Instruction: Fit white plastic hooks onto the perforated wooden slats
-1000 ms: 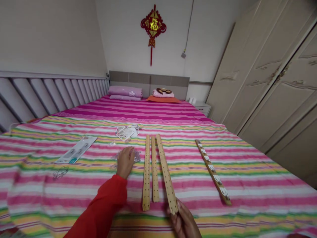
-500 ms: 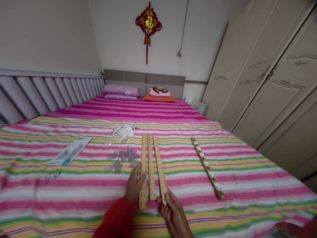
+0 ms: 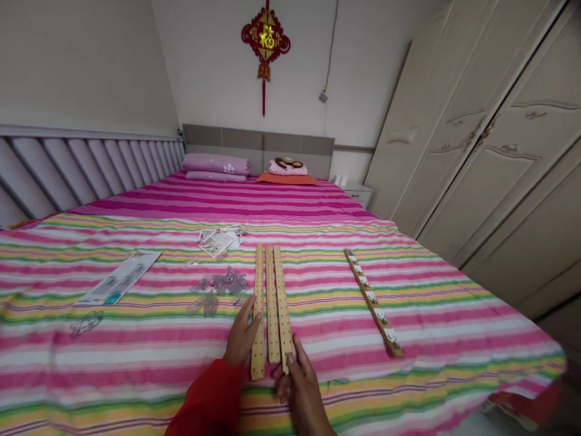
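Observation:
Three long, narrow wooden strips with rows of small holes lie side by side on the bed: a left strip (image 3: pixel 257 357), a middle strip (image 3: pixel 272 303) and a right strip (image 3: pixel 280 284). My left hand (image 3: pixel 240 336) grips the left strip along its left edge, with the thumb over its top. Near its close end, the right strip sits between the thumb and fingers of my right hand (image 3: pixel 302 381). The middle and right strips now lie almost against each other. Some fingers of both hands are hidden.
A wooden strip with white hooks (image 3: pixel 372 297) lies to the right. On the left are small clear plastic bags (image 3: pixel 224 281), crumpled packaging (image 3: pixel 220 241), a flat blister card (image 3: pixel 120 278) and a thin wire-like bundle (image 3: pixel 86 324). Wardrobe doors (image 3: pixel 481 151) flank the bed.
My right hand has brought the right strip leftward, closing its gap to the middle strip. The left strip stays in my left hand. The whole view has shifted slightly.

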A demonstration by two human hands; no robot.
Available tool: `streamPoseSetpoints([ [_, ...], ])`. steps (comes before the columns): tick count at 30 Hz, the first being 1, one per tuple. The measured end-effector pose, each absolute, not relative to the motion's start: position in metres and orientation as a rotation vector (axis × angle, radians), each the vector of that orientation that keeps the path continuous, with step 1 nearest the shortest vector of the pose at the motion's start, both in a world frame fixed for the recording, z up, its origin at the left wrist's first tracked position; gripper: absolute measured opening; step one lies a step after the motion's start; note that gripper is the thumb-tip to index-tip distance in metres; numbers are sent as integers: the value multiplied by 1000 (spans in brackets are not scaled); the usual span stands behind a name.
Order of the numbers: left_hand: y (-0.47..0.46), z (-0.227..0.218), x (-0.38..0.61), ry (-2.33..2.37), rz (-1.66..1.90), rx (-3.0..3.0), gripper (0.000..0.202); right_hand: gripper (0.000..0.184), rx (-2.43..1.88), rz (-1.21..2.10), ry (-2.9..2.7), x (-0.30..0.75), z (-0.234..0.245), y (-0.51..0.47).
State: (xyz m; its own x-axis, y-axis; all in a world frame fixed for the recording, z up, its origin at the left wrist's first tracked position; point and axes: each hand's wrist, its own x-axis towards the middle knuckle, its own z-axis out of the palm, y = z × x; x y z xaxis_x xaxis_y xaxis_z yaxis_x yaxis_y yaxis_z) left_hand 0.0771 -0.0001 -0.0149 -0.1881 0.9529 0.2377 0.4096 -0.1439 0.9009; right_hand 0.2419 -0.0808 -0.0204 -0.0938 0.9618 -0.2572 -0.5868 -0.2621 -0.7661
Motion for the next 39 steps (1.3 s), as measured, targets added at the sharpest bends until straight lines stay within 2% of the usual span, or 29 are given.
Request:
streamPoseSetpoints([
  [3, 1, -15, 76, 1583, 1284, 1543, 55, 102, -912, 1670, -660, 238, -23, -79],
  [7, 2, -13, 74, 1565, 1256, 1545, 56, 97, -948, 1687, -760, 247, -22, -78],
  [10, 2, -14, 73, 1568, 1257, 1534, 56, 78, -1013, 1556, -728, 271, -21, -81],
  [13, 4, -18, 71, 1588, 1255, 1539, 55, 55, -1031, 1244, -496, 314, -19, -83],
  [17, 5, -21, 68, 1609, 1229, 1580, 55, 46, -1030, 1012, -168, 386, -15, -76],
  [22, 6, -22, 68, 1618, 1238, 1607, 56, 33, -1015, 1174, -102, 444, -9, -53],
  [27, 7, -22, 68, 1622, 1239, 1596, 56, 15, -810, 1411, -133, 458, -11, -36],
  [35, 6, -26, 69, 1603, 1301, 1587, 53, 31, -621, 1669, -192, 449, -12, -42],
  [39, 4, -23, 72, 1581, 1344, 1542, 51, 30, -585, 1695, -259, 412, -3, -50],
])
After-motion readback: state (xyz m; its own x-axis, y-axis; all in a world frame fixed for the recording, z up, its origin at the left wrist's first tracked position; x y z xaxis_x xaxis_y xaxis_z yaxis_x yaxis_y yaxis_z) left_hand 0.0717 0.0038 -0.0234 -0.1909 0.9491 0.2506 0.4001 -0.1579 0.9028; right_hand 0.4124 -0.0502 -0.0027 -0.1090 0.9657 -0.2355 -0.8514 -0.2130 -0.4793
